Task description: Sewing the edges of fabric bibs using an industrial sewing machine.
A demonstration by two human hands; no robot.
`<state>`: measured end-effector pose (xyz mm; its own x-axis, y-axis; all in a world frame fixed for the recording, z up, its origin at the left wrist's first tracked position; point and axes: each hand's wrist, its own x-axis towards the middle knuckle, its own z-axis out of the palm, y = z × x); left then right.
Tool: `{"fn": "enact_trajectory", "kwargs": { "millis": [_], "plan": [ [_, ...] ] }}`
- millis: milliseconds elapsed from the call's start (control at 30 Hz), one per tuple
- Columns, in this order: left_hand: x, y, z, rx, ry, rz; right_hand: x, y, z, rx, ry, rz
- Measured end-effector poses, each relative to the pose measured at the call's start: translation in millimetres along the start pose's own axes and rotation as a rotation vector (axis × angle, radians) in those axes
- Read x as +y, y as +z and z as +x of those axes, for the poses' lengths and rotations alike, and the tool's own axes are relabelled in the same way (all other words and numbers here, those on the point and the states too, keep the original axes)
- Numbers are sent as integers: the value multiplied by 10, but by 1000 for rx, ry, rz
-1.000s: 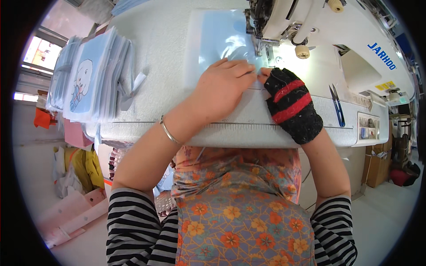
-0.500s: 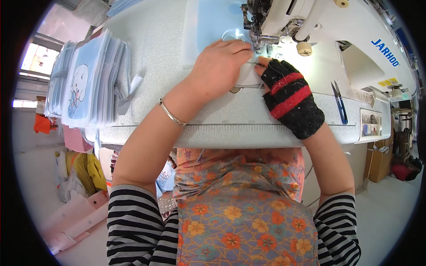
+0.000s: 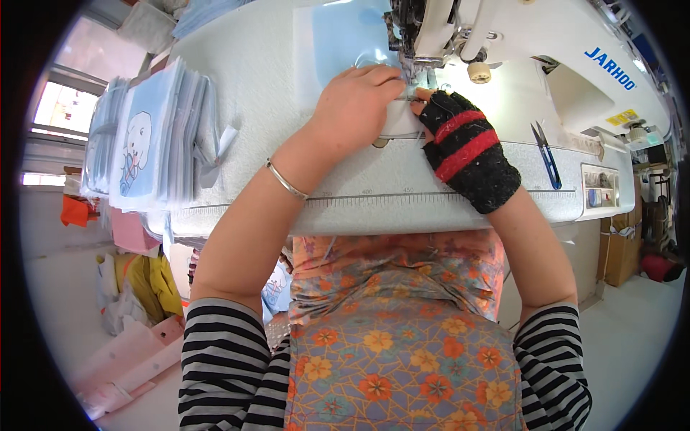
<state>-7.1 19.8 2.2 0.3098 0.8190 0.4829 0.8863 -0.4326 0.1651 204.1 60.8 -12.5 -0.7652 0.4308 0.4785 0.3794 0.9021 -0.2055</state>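
A light blue sheet with a clear plastic-like edge [image 3: 348, 36] lies on the sewing machine's bed, running up to the needle area. My left hand [image 3: 356, 104], bare with a silver bangle at the wrist, presses on its near part, fingers bent and close together. My right hand [image 3: 471, 147] wears a black fingerless glove with red stripes. Its thumb and fingertips pinch at the near edge beside the presser foot [image 3: 417, 75]; the glove partly hides the grip. The sewing machine head [image 3: 496, 32] stands just beyond both hands.
A stack of light blue printed pieces in clear plastic [image 3: 154, 140] stands at the left of the table. Blue-handled thread snips [image 3: 548, 158] lie right of my gloved hand. A small parts tray [image 3: 600, 190] is set in the right end. A ruler scale [image 3: 352, 200] runs along the front edge.
The whole view has shifted slightly. Both hands keep nearly the same place by the needle, and the sheet beneath them shows little movement.
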Motion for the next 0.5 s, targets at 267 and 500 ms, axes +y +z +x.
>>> {"fn": "enact_trajectory", "kwargs": {
  "millis": [267, 500],
  "plan": [
    [53, -285, 183, -344, -60, 217, -17, -83, 49, 59, 88, -37],
    [-106, -131, -145, -67, 217, 96, 34, -2, 81, 70, -11, 58]
  ]
}}
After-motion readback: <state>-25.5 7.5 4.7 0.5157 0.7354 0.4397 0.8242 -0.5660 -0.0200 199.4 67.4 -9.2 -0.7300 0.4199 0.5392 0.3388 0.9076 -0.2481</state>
